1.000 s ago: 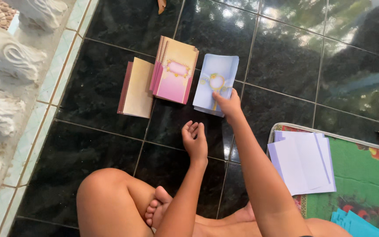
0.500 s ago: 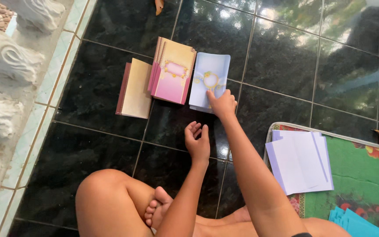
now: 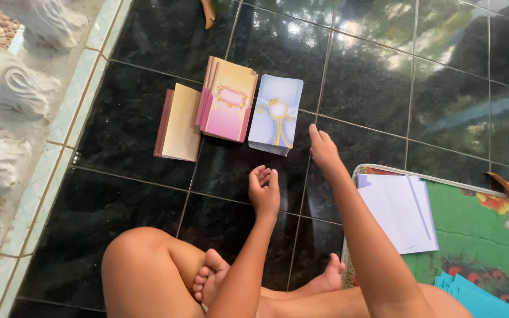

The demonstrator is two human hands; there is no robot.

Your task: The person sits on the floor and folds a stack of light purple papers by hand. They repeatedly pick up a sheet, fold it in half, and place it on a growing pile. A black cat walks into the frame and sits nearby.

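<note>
Three stacks of cards lie side by side on the glossy black tile floor (image 3: 384, 88): a cream stack (image 3: 179, 122) at the left, a pink and gold stack (image 3: 228, 99) in the middle, a pale blue stack (image 3: 277, 113) at the right. My right hand (image 3: 323, 148) hovers just right of the blue stack, empty, fingers loosely spread and off the cards. My left hand (image 3: 264, 191) rests palm up with curled fingers below the stacks, holding nothing. My crossed bare legs fill the bottom of the view.
White sheets (image 3: 404, 212) lie on a green flowered mat (image 3: 484, 235) at the right, with blue sheets (image 3: 478, 294) at the bottom right corner. A white carved balustrade (image 3: 7, 94) and a light tiled border run along the left edge. Dry leaves lie on the floor.
My right hand has let go of the pale blue stack and drawn back to the right. The blue stack now sits closer beside the pink stack. My left hand stayed put.
</note>
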